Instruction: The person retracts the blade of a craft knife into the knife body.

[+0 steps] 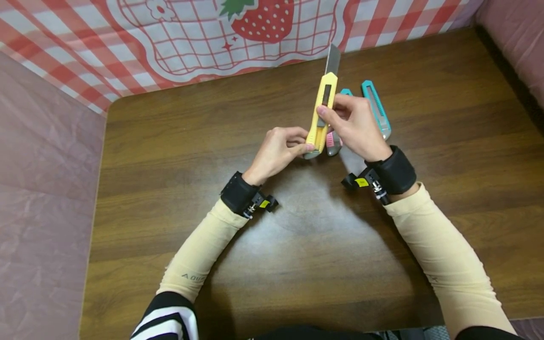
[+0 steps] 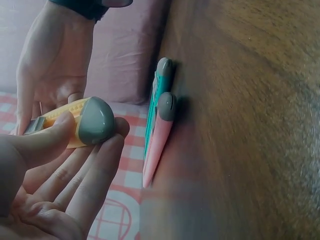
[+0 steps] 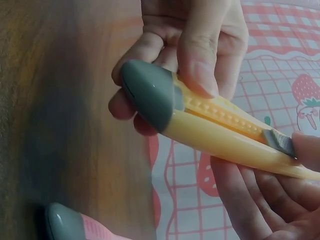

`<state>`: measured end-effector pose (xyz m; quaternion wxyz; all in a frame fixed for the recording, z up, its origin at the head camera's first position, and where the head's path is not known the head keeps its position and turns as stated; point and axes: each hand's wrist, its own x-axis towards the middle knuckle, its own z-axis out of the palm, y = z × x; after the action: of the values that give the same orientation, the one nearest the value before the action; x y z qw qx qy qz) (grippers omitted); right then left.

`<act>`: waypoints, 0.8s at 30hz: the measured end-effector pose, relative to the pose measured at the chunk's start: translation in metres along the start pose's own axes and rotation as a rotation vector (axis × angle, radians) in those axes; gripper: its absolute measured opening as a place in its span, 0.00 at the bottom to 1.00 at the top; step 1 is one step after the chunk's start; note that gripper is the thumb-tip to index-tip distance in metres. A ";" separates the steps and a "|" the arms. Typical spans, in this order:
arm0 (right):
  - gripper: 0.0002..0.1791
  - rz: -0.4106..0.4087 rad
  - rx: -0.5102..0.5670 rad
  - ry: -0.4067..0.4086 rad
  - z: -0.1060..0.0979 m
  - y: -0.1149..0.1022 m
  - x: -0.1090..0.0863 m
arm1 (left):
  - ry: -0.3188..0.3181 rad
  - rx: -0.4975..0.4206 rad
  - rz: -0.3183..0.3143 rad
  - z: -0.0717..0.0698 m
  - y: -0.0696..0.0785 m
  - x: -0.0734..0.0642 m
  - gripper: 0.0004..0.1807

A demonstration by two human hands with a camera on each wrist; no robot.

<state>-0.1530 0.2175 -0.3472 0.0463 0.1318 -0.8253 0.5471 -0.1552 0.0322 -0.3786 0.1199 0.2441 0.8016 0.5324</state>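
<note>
A yellow utility knife [image 1: 323, 111] is held above the table, its long metal blade [image 1: 333, 60] extended and pointing away from me. My left hand [image 1: 278, 148] pinches the grey butt end, thumb on top and fingers beneath, as the left wrist view shows. My right hand [image 1: 357, 123] grips the middle of the handle, its thumb on the grey slider [image 3: 279, 143]. Below lies a pink utility knife [image 2: 161, 135] with a grey end, partly hidden in the head view. Beside it on the table is a teal utility knife [image 1: 377, 108].
A teal tip [image 1: 346, 92] shows behind my right hand; which knife it belongs to I cannot tell. The brown wooden table [image 1: 170, 141] meets a red-and-white checked cloth [image 1: 195, 38] with a strawberry print at the back. Pink fabric [image 1: 46, 189] hangs at the sides.
</note>
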 end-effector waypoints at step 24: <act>0.14 0.020 -0.041 0.059 0.000 0.007 -0.004 | 0.041 0.001 0.022 0.003 -0.008 -0.004 0.11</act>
<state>-0.1506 0.2208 -0.3545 0.0677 0.1062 -0.8360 0.5340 -0.1529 0.0298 -0.3872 0.0975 0.2418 0.8014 0.5383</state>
